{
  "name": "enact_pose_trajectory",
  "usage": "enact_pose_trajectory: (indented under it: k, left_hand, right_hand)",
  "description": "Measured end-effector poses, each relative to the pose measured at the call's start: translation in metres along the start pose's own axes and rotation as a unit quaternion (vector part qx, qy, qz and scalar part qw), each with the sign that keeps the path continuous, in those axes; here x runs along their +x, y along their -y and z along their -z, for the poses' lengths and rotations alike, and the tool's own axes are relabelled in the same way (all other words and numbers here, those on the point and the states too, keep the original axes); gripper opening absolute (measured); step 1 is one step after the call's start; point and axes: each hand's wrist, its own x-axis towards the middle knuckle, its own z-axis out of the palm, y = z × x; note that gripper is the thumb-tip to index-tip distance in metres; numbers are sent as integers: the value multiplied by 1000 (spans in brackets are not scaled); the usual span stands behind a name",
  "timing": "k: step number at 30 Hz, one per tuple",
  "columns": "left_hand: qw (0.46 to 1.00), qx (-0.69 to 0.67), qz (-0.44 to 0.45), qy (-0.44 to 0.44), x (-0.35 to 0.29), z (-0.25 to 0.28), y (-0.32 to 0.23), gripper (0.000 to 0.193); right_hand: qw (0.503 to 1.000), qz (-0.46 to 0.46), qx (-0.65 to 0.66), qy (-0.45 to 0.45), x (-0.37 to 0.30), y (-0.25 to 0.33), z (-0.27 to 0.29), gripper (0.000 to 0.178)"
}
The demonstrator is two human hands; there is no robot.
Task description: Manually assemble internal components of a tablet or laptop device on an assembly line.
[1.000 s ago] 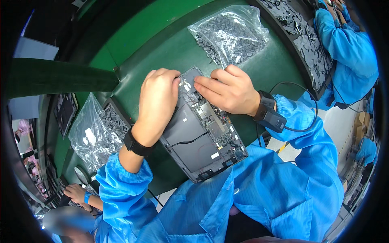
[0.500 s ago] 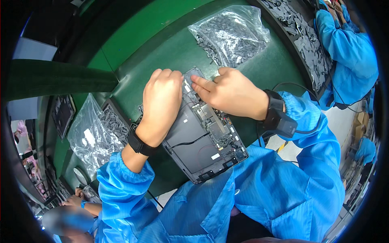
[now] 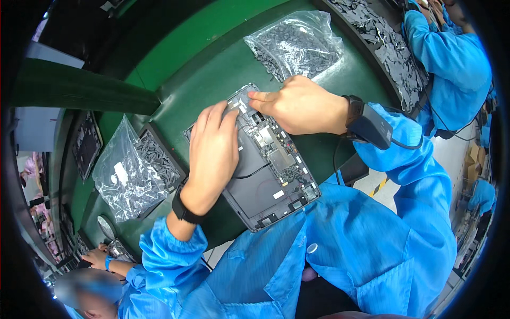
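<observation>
An opened laptop base, dark grey with its circuit board and cables bare, lies at a slant on the green bench, its near end against my blue smock. My left hand is over its left side, fingers loosely bent and slightly apart, nothing visible in them. At the far end of the base, my right hand has its index fingertip pressed to the surface beside the thumb, the other fingers curled under. Anything small between those fingertips is hidden. Each wrist wears a black band, the right one carrying a dark box with a cable.
A clear bag of small dark pieces lies beyond the laptop base. A tray of dark strips with another clear bag stands left. A long tray of grey scraps is far right. One co-worker sits right, another lower left.
My left hand has loosened from a closed curl, and its fingers have spread, lower over the base. My right hand's index finger stays at the far end, shifted slightly. The view has moved a little.
</observation>
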Motion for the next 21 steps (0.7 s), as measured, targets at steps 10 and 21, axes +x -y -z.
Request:
enact_pose_trajectory:
  k: [10,21]
  left_hand:
    - [729,-529,409,-148,-126,1,-53,59]
    - [651,-653,387,-17,-118,-14,-41,43]
  right_hand:
    - [993,-120,6,-10,-10,37,-20,52]
    - [619,-274,703,-217,-88,100,-43,68]
